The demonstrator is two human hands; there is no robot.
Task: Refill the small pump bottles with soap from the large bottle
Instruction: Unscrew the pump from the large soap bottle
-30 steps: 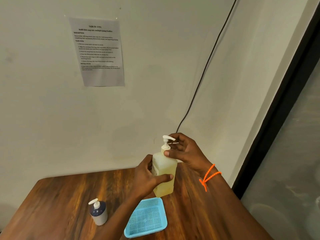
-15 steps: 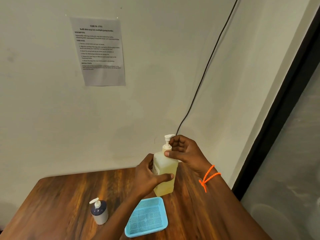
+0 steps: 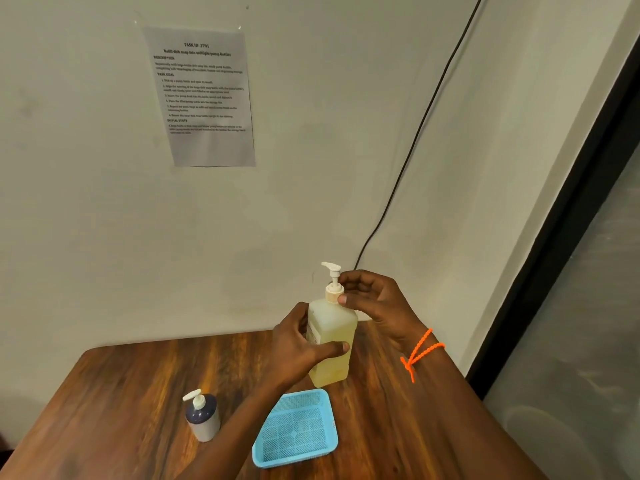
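Note:
A large translucent bottle [image 3: 331, 327] of yellowish soap stands upright on the wooden table [image 3: 138, 386], near its far edge. My left hand [image 3: 297, 348] wraps around the bottle's body, thumb across the front. My right hand [image 3: 372, 301] pinches the collar of the white pump head [image 3: 333, 280] at the bottle's neck. The pump spout points left. A small pump bottle [image 3: 202, 419] with a dark upper part and a white pump stands alone on the table to the left, untouched.
A light blue mesh basket [image 3: 268, 448], with nothing in it, sits in front of the large bottle. A printed sheet [image 3: 202, 95] is stuck on the wall behind. A black cable [image 3: 415, 133] runs down the wall. A dark door frame stands to the right.
My right hand has twisted the pump head: its spout, which pointed right toward my fingers, now points left. My left hand keeps the same hold on the bottle.

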